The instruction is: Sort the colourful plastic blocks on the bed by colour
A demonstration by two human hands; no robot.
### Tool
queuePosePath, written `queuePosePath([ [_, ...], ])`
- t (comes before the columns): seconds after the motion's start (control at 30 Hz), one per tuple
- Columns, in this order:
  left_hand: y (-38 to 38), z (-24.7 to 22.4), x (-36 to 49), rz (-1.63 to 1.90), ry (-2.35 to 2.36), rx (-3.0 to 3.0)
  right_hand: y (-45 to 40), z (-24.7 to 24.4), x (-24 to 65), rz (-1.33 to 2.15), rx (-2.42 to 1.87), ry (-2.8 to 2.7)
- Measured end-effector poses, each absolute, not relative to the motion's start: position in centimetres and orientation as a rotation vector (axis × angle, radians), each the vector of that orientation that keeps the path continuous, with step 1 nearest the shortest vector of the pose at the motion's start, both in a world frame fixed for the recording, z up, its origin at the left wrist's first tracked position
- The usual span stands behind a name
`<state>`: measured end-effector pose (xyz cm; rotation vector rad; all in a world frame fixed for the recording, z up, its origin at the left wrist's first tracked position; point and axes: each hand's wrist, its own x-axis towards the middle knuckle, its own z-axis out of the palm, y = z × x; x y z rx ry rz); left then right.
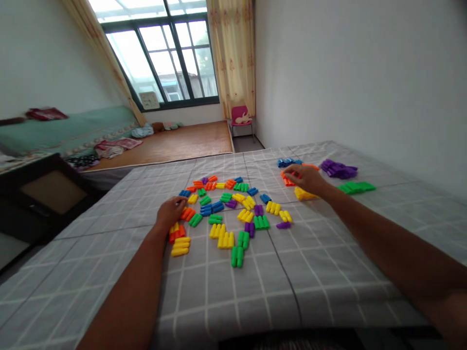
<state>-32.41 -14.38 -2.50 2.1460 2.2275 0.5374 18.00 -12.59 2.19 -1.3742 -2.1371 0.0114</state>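
My left hand (171, 212) rests at the left edge of an arrangement of coloured plastic pieces, its fingers bent by some orange pieces (188, 213); whether it holds one is too small to tell. Over the sorted piles at the right, my right hand (303, 177) has its fingers drawn together above the orange pile (287, 179), and what lies between them is hidden. A yellow pile (304, 194) sits just below that hand. Yellow pieces (222, 236), green pieces (237, 256) and blue pieces (211, 208) form part of the curved arrangement.
A blue pile (289, 162), a purple pile (338, 169) and a green pile (356, 187) lie around my right hand on the grey checked cloth (204, 296). Farther off are a wooden platform (189, 141), a pink chair (241, 116) and a dark cabinet (47, 194).
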Motion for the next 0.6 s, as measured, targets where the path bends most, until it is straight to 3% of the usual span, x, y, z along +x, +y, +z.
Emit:
queuePosePath([
  [0.13, -14.6, -2.4, -32.2, 0.554, 2.179, 2.163, -10.6, 1.5, 9.2, 0.096, -1.184, -2.540],
  [0.3, -14.8, -2.2, -32.3, 0.586, 2.135, 2.174, -5.5, 0.3, 2.8, 0.217, -1.448, -2.601],
  [0.6, -14.4, -2.5, -32.2, 0.571, 2.114, 2.205, -3.4, 0.6, 2.2, 0.797, -1.639, -2.532],
])
